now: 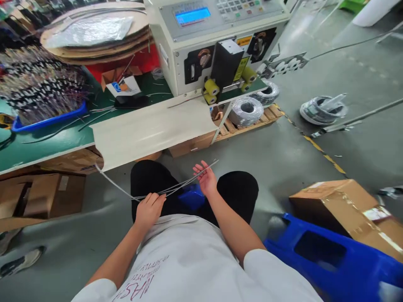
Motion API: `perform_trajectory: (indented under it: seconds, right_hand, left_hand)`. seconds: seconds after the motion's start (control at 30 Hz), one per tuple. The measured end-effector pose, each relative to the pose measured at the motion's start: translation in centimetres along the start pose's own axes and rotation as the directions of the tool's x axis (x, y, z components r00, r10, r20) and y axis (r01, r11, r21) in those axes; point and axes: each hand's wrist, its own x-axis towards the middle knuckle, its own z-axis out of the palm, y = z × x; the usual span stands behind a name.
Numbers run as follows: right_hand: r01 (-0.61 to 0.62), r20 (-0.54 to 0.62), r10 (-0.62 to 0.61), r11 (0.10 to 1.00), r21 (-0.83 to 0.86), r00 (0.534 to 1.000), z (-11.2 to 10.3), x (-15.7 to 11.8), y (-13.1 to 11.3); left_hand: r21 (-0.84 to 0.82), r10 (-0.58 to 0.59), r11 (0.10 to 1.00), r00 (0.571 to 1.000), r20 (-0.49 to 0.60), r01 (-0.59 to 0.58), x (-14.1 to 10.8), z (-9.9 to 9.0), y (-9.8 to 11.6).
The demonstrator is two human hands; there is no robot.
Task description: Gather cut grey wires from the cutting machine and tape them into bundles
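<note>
Several thin grey cables [178, 187] stretch across my lap, over my black trousers. My left hand [150, 209] is closed around them near their left part, and one cable end curves up toward the metal sheet's edge. At the cables' right end, my right hand [205, 178] has its palm turned up and its fingers apart and slightly curled, with the cables lying across the fingers. Beyond my hands is the cream sheet [154, 128] in front of a machine [189, 54] with a lit blue display and yellow rollers.
A blue tray [50, 118] of bundled wires stands on the green bench at left, near stacked round boards [97, 33]. Cable coils [246, 110] sit on a pallet under the bench. Cardboard boxes [343, 205] and a blue plastic stool [317, 247] are at right.
</note>
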Motion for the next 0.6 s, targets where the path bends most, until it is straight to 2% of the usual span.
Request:
perform_trajectory:
  seconds: [0.2, 0.3, 0.43, 0.6]
  right_hand:
    - [-0.033, -0.064, 0.031, 0.999, -0.023, 0.997, 0.0, 0.0, -0.1]
    - [0.0, -0.1, 0.0, 1.0, 0.0, 0.995, -0.3, 0.3, 0.3]
    - [-0.011, -0.137, 0.028, 0.992, 0.125, 0.99, -0.5, 0.3, 1.1]
    - [-0.007, -0.272, 0.084, 0.962, 0.274, 0.959, -0.7, 1.1, 1.6]
  left_hand:
    - [0.04, -0.036, 0.999, 0.999, 0.024, 0.035, -0.6, 1.2, 0.6]
    - [0.037, -0.044, 0.998, 0.997, 0.059, 0.042, -0.5, 1.8, 0.8]
    - [0.102, -0.05, 0.994, 0.998, 0.04, 0.046, 0.1, 1.5, 0.1]
    - [0.072, -0.013, 0.997, 0.999, -0.039, 0.016, 1.0, 1.8, -1.6]
